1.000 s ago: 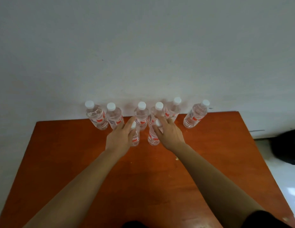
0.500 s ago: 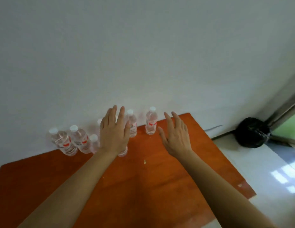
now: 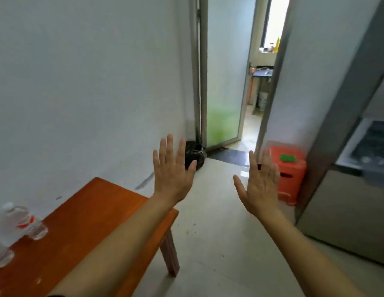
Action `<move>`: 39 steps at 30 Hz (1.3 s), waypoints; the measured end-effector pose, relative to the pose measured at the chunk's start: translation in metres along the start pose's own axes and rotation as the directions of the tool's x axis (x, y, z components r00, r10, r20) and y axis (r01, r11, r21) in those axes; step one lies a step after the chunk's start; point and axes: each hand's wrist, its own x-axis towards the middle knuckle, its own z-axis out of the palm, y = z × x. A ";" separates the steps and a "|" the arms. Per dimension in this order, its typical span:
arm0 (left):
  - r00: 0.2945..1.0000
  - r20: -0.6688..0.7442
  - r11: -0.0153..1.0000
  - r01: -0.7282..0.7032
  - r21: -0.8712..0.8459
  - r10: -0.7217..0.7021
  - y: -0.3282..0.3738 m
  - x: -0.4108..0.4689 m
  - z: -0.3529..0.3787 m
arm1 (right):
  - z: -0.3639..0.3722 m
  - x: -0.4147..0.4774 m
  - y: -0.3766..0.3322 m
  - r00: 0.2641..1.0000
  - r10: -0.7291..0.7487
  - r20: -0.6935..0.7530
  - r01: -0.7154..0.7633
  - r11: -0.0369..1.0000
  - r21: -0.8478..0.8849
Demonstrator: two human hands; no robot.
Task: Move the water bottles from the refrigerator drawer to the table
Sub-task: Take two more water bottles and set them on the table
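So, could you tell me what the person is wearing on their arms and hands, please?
Both the left hand and right hand are bare: no gloves, rings or watch in view. The forearms are uncovered down to the frame's edge. A thin dark sliver by the left arm at the bottom might be a sleeve; too little shows to tell.

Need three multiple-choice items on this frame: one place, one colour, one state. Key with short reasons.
1. Where is the orange stool?
A) on a chair
B) on the floor beside the refrigerator
C) in the doorway

2. The top of the table is:
A) white
B) reddish-brown
C) black

3. The left hand and right hand are:
A) gripping a handle
B) fists
C) open, empty

Key: 1B, the stool stands on the tiles next to the refrigerator. 2B, the bare wood shows that colour. 3C, fingers are spread and nothing is held.
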 end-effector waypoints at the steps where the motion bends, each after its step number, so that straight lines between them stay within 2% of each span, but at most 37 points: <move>1: 0.999 0.015 0.999 -0.038 -0.020 0.038 0.031 0.009 0.011 | -0.013 -0.001 0.030 0.999 0.050 -0.011 -0.050 0.999 -0.015; 8: 0.953 0.083 0.951 -0.281 -0.130 0.293 0.192 0.063 0.096 | -0.062 0.002 0.189 0.962 0.257 -0.089 -0.266 0.957 -0.113; 14: 0.904 0.102 0.886 -0.377 -0.271 0.416 0.297 0.117 0.193 | -0.058 0.028 0.300 0.920 0.382 -0.094 -0.393 0.886 -0.248; 18: 0.865 0.162 0.853 -0.408 -0.326 0.475 0.377 0.164 0.248 | -0.072 0.058 0.370 0.885 0.451 -0.116 -0.462 0.820 -0.337; 20: 0.831 0.188 0.830 -0.448 -0.333 0.524 0.420 0.184 0.274 | -0.085 0.070 0.405 0.867 0.475 -0.147 -0.493 0.784 -0.377; 23: 0.772 0.232 0.792 -0.504 -0.345 0.592 0.484 0.202 0.301 | -0.107 0.076 0.458 0.798 0.570 -0.196 -0.595 0.693 -0.407; 27: 0.659 0.247 0.693 -0.598 -0.402 0.711 0.562 0.214 0.322 | -0.131 0.073 0.524 0.720 0.654 -0.235 -0.679 0.591 -0.436; 32: 0.575 0.313 0.651 -0.613 -0.447 0.756 0.647 0.222 0.362 | -0.146 0.073 0.609 0.648 0.720 -0.249 -0.740 0.518 -0.429; 35: 0.541 0.374 0.658 -0.619 -0.429 0.753 0.694 0.225 0.392 | -0.150 0.084 0.668 0.650 0.737 -0.186 -0.732 0.541 -0.413; 39: 0.503 0.551 0.739 -0.546 -0.395 0.666 0.752 0.232 0.427 | -0.163 0.105 0.744 0.662 0.745 -0.077 -0.711 0.592 -0.379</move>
